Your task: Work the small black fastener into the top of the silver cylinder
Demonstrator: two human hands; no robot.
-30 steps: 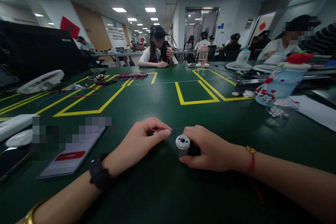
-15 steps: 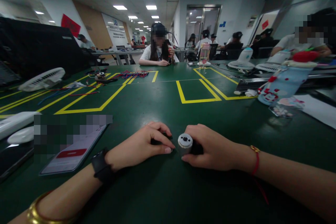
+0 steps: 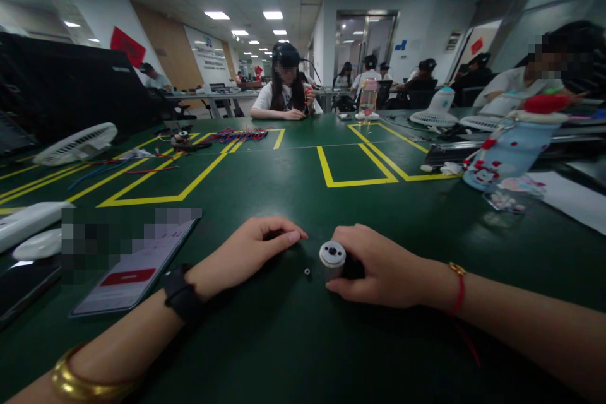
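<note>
Two small hard parts lie on the green mat [image 3: 293, 341]: the right hand [image 3: 379, 265] grips a stiff, smooth, probably hefty metal motor cylinder [image 3: 332, 259] by its sides, while a tiny loose ring [image 3: 307, 272], easily lost and best pinched, lies beside the curled, empty-looking left hand [image 3: 250, 252]

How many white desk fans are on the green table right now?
3: one fan at far left, one fan at far right beside the blue bottle, another just beyond. More may be hidden behind clutter.
</note>
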